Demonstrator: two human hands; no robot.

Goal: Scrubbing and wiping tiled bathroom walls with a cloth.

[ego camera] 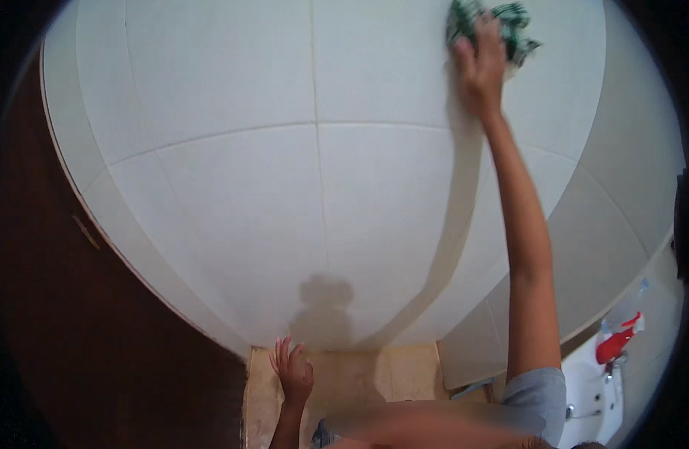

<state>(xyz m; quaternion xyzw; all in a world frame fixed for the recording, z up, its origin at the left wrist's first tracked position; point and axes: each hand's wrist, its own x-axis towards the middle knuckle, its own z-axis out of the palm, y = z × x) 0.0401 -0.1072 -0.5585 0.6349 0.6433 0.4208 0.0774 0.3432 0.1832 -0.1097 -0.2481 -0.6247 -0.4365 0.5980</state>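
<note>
My right hand [482, 67] is raised high at the upper right and presses a crumpled green-and-white patterned cloth [513, 28] flat against the white tiled wall [378, 185]. That arm is stretched almost straight, and it casts a long shadow on the tiles. Low in the view, my left hand [294, 373] hangs over the floor with its fingers apart and nothing in it. The cloth's upper part is cut off by the edge of the view.
A white washbasin [583, 379] with a tap stands at the lower right, a red cloth-like or plastic item [615, 345] upon it. The tan floor [344, 373] lies below. A dark brown surface [114, 337] fills the left side. Another tiled wall [602, 207] meets mine at the right.
</note>
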